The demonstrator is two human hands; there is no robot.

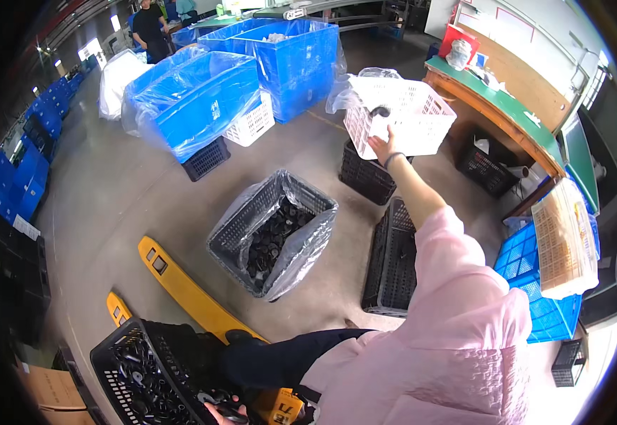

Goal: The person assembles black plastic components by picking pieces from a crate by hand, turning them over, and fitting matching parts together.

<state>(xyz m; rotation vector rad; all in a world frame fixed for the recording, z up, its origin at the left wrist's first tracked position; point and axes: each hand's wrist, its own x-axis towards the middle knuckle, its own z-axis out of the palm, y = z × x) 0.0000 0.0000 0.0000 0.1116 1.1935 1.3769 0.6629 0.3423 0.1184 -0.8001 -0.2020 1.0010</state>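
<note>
My right hand [385, 146], at the end of an outstretched arm, is at the near rim of a white plastic basket [432, 124], fingers apart. Just beyond its fingertips, a curved black part [379, 112] shows against the basket's inside; I cannot tell whether it rests there or is in the air. At the bottom edge, my left hand [222, 412] is closed around a rounded black part [233, 416], partly cut off by the frame. It is beside a black crate [170, 354] filled with black ring-like parts [135, 375].
A lined grey crate [234, 244] holding black parts stands mid-floor. Yellow pallet-truck forks [188, 283] lie nearby. Black crates [393, 262] stand below the white basket. Blue lined bins [181, 106] are at the back left, a green-topped table [514, 106] at the right. Another person [150, 32] stands far off.
</note>
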